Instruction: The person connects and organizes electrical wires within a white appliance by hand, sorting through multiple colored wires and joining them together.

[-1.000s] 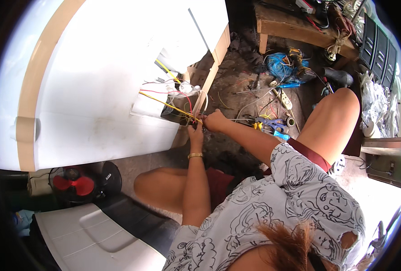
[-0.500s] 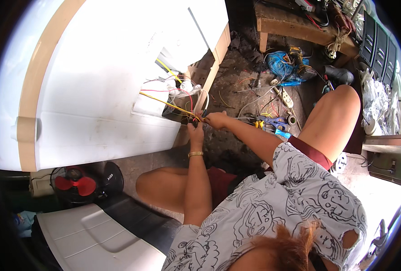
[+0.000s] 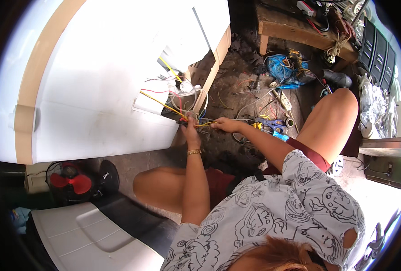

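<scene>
Several yellow, red and other thin wires (image 3: 157, 98) run out of an opening in a large white appliance casing (image 3: 96, 117) on my left. At the casing's lower corner my left hand (image 3: 191, 132) is closed round the bundle of wires, with dark and red bits showing at its fingers. A short way to the right, my right hand (image 3: 226, 125) pinches a yellow wire (image 3: 206, 124), which stretches between the two hands. My fingers partly hide where the wires meet. White plastic parts (image 3: 187, 86) sit in the opening above the hands.
On the floor to the right lie a power strip (image 3: 282, 99), blue-handled scissors (image 3: 273, 123), a screwdriver (image 3: 288, 86), a tape roll (image 3: 290, 122) and a yellow drill (image 3: 296, 58) beside blue plastic. A wooden bench (image 3: 295, 32) stands beyond; a red-bladed fan (image 3: 76, 184) is at lower left.
My right hand has drawn away to the right from my left hand, and the yellow wire now spans the gap. My left hand has shifted slightly left, still on the wires.
</scene>
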A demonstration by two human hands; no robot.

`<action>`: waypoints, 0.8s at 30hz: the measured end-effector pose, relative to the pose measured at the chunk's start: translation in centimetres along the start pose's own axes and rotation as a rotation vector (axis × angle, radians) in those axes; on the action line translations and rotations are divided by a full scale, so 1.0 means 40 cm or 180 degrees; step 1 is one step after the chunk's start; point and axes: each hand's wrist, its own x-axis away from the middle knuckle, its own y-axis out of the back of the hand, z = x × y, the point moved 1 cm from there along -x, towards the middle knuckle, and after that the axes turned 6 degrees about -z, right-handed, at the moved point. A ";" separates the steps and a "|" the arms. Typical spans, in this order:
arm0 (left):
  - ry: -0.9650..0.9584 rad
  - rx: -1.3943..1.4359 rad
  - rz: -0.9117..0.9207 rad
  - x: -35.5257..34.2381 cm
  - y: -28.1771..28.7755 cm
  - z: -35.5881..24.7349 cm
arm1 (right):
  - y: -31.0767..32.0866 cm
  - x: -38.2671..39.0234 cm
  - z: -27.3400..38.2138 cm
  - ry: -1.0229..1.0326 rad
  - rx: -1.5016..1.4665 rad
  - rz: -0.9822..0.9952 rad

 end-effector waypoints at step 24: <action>-0.0963 -0.1917 0.0238 -0.013 -0.015 0.059 | 0.098 -0.107 0.311 0.0235 0.0084 -0.0713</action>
